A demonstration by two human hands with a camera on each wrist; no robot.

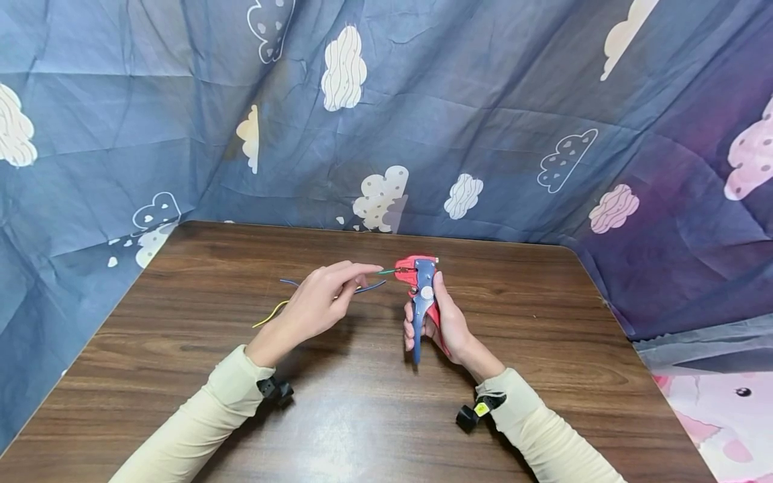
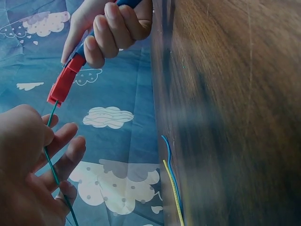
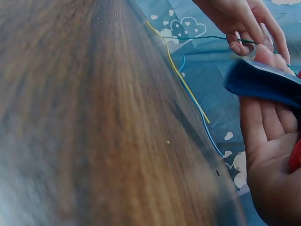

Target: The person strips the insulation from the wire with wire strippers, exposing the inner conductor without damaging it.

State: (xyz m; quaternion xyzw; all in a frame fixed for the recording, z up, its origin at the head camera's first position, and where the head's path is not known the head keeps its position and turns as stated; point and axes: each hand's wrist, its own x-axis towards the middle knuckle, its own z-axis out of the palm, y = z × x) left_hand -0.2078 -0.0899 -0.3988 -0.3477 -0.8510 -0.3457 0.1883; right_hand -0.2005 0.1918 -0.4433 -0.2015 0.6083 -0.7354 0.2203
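Note:
My right hand (image 1: 451,323) grips a red and blue wire stripper (image 1: 425,285) by its handles, with its red head pointing left, above the table. My left hand (image 1: 317,298) pinches a thin green wire (image 1: 387,272) between thumb and fingers. In the left wrist view the green wire (image 2: 52,170) crosses the palm and its end meets the mouth of the red head (image 2: 67,81). How far it goes inside cannot be seen. In the right wrist view the blue handle (image 3: 263,84) stands apart from the palm, with fingers behind it.
On the wooden table (image 1: 362,416) a blue wire (image 1: 372,287) and a yellow wire (image 1: 266,318) lie behind and beside the left hand, partly covered by it. A dark cloth (image 1: 423,141) with cloud prints hangs along the table's far edge and sides.

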